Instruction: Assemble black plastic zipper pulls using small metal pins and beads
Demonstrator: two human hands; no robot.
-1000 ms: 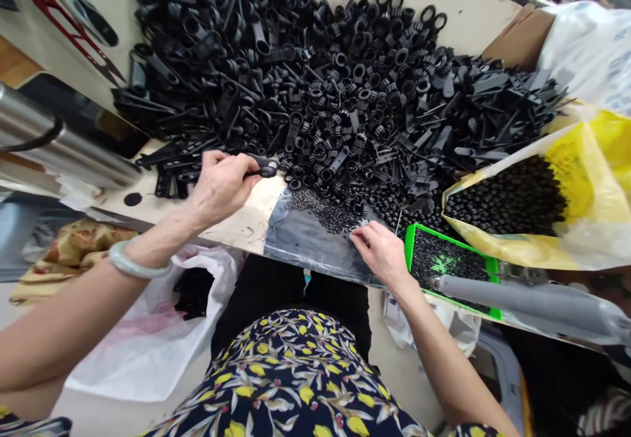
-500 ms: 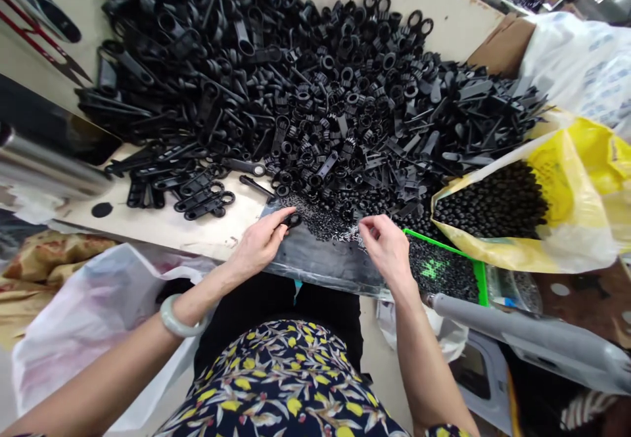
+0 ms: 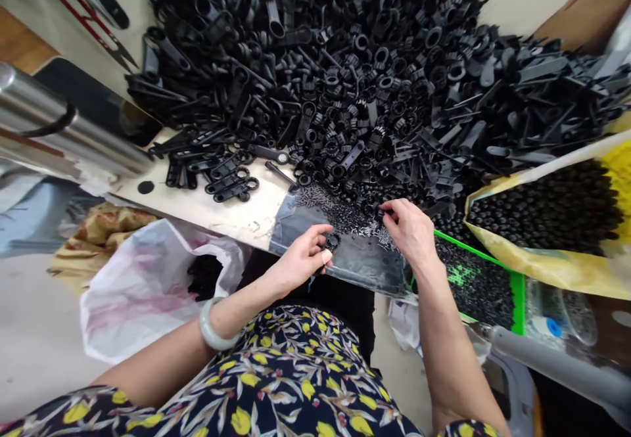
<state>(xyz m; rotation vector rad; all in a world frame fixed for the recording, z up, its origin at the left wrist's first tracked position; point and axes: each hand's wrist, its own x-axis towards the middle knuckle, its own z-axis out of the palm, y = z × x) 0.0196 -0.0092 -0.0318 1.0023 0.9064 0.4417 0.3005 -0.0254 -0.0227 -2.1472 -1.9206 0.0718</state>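
My left hand (image 3: pixel 303 256) is closed on a black plastic ring part (image 3: pixel 334 242), held between thumb and fingers over the dark work mat (image 3: pixel 365 263). My right hand (image 3: pixel 410 230) pinches a small dark piece at its fingertips, too small to name. It is by the edge of the big heap of black plastic parts (image 3: pixel 335 82). Small silver pins (image 3: pixel 365 230) lie loose just below and left of its fingers. Tiny black bits (image 3: pixel 340 210) are spread on the mat between the hands.
On the left lie a row of black levers (image 3: pixel 229 184), a metal cylinder (image 3: pixel 73 121) and red-handled scissors (image 3: pixel 81 3). To the right are a green tray (image 3: pixel 517 302) of small black parts and a yellow-white bag (image 3: pixel 552 259) of black rods. A white bag (image 3: pixel 142 292) hangs below the table's left edge.
The view has shifted left and tilted. My left hand has moved right over the mat with the black ring part, closer to my right hand. My right hand has moved slightly up toward the heap.
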